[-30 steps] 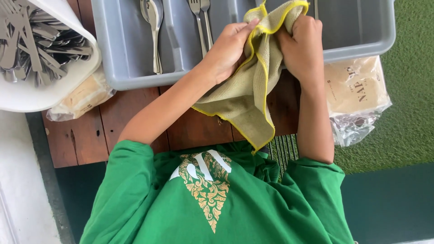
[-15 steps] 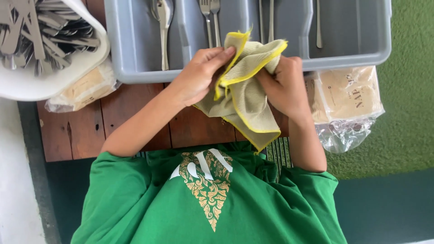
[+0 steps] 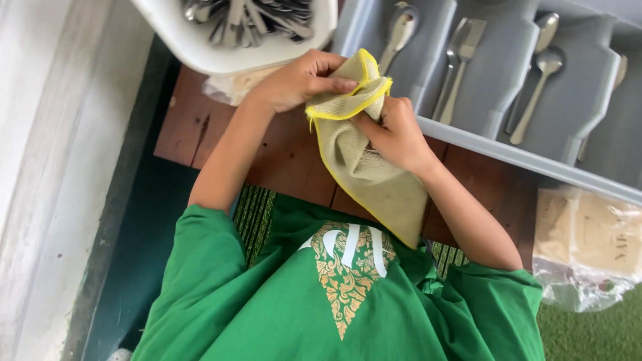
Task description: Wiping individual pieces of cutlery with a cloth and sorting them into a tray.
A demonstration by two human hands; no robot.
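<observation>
We hold a tan cloth with a yellow edge [image 3: 374, 180] in both hands. Our left hand [image 3: 297, 83] pinches the top fold shut. Our right hand [image 3: 394, 130] is wrapped tight around the bunched middle; we cannot tell if anything is inside. The cloth hangs over the brown wooden table [image 3: 281, 154]. The white bowl [image 3: 221, 57] is full of mixed cutlery, while the grey tray [image 3: 495, 100] holds only a few spoons and forks. We think most is left to do.

A clear plastic bag [image 3: 588, 247] of beige, perhaps paper, napkins lies under the grey cutlery tray [image 3: 521, 157]; another bag [image 3: 234, 83] sits beneath the white tub [image 3: 221, 57].
</observation>
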